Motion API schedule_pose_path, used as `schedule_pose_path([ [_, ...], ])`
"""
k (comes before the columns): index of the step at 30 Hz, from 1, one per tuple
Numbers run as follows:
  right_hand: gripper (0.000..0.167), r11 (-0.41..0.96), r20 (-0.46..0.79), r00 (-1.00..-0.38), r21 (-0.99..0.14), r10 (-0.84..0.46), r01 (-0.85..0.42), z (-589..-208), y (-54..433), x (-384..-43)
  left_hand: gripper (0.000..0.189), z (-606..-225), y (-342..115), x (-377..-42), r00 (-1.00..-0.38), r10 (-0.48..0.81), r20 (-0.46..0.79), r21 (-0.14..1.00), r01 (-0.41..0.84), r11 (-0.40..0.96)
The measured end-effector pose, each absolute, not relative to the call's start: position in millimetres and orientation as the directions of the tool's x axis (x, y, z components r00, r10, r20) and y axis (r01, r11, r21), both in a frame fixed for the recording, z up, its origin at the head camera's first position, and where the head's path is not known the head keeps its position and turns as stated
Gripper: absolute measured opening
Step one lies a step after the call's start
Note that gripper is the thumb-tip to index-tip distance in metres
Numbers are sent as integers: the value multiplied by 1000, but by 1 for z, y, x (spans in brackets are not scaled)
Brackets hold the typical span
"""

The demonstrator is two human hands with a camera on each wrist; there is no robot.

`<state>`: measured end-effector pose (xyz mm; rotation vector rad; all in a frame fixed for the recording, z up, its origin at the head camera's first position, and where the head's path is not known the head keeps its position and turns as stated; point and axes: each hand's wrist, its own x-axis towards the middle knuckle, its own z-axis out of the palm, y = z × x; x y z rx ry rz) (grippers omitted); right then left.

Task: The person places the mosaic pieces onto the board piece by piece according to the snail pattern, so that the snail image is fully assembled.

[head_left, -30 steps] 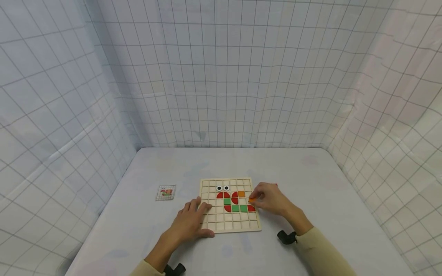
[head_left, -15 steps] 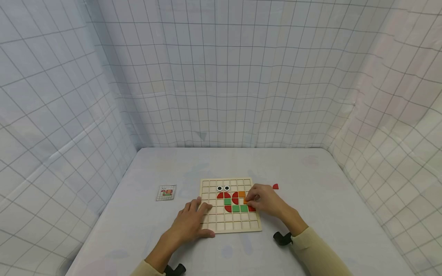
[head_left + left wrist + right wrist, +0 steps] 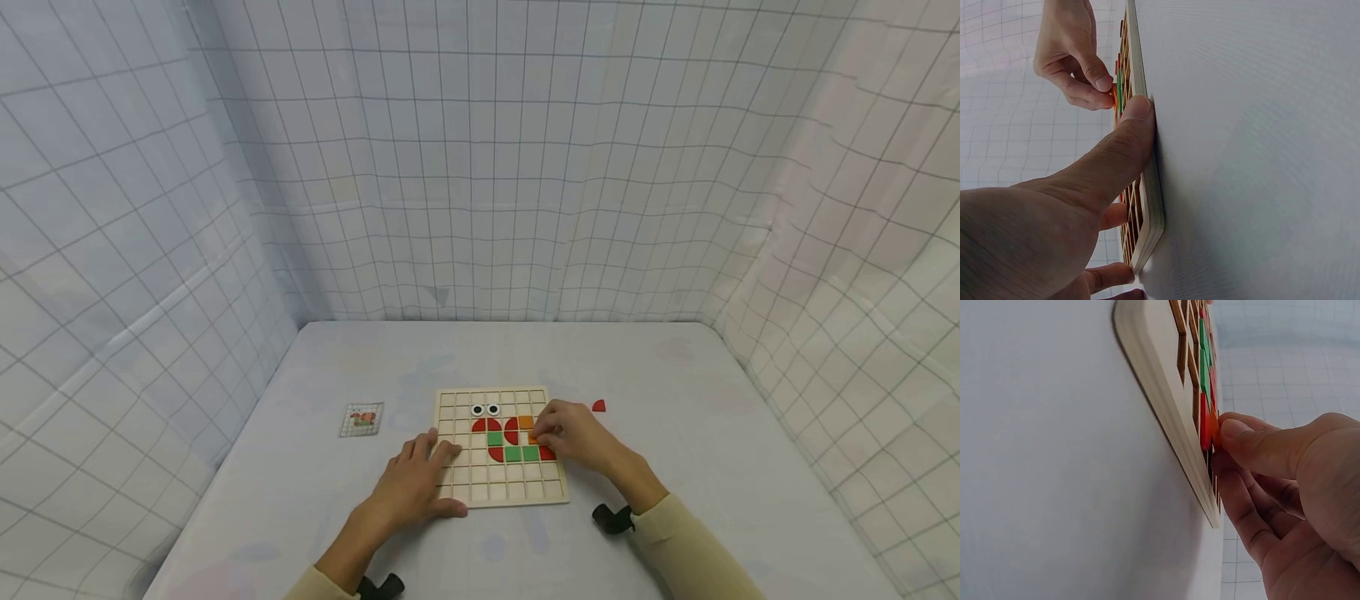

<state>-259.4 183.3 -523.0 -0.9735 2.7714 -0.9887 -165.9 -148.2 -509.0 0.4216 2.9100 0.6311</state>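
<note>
My left hand (image 3: 408,482) rests spread over the near left corner of a wooden grid board (image 3: 498,493); in the left wrist view its thumb (image 3: 1124,147) lies along the front edge. Between thumb and fingertips, my right hand (image 3: 583,435) pinches an orange square tile (image 3: 1215,427) at the board's right side, low over a cell, partly hidden by the fingers. Whether the tile is fully seated I cannot tell. Round eye tiles (image 3: 485,410), red quarter-circle tiles (image 3: 496,454), green squares (image 3: 512,454) and another orange square (image 3: 526,422) sit in the grid.
A loose red quarter-circle tile (image 3: 599,406) lies on the white table (image 3: 675,375), beyond the right hand. To the board's left is a small printed pattern card (image 3: 362,419). Gridded white sheets (image 3: 495,167) enclose the table at back and sides.
My right hand has moved left with the orange tile and lowered it toward a cell, then held nearly still. The loose red tile came into fuller view. My left hand has stayed put.
</note>
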Motion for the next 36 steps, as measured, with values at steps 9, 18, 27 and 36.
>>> schedule_pose_path([
  [9,14,619,154,-818,-582,-554,-528,-522,178,-258,91,-507,-148,-166,-952,297,-74,422,240,874],
  [18,12,612,162,-814,-582,-558,-535,-527,172,-261,91,-511,-148,-167,-953,294,-76,414,238,879],
  [27,12,618,142,-821,-592,-552,-518,-528,170,-261,92,-511,-149,-167,-952,299,-72,419,243,875],
  [36,11,627,136,-830,-592,-541,-506,-526,170,-261,92,-510,-149,-167,-951,301,-69,418,246,875],
])
